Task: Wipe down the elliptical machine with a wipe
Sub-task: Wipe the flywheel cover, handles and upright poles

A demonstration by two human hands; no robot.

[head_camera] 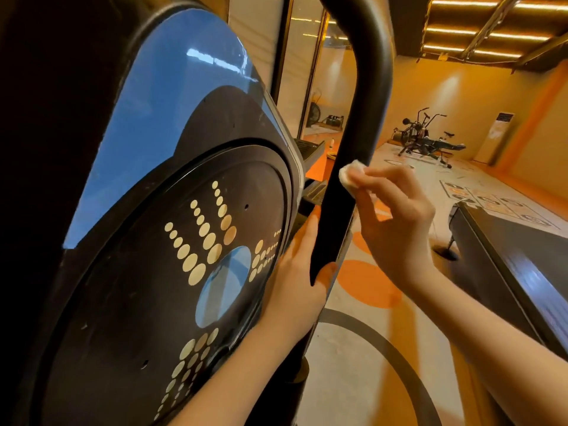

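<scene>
1. Elliptical machine (172, 210): fills the left and centre of the view; black and blue flywheel housing at left, black swing-arm tube (353, 133) rising just beside it.
2. Wipe (350, 176): small white folded pad, pressed against the right side of the tube, about midway up its visible length.
3. Right hand (396, 222): fingertips pinching the wipe, fingers bent, holding it to the tube.
4. Left hand (302, 272): wrapped round the tube lower down, thumb on the near face, steadying it.
5. Step in hand, by judgement: wiping the swing arm; the housing appears yet to be done.
6. Next move calls for: sliding the wipe along the tube with steady pressure, left hand bracing, then shifting that grip to reach the covered section.
7. Background: exercise bikes (424, 133) well apart, on the patterned floor (368, 379).
</scene>
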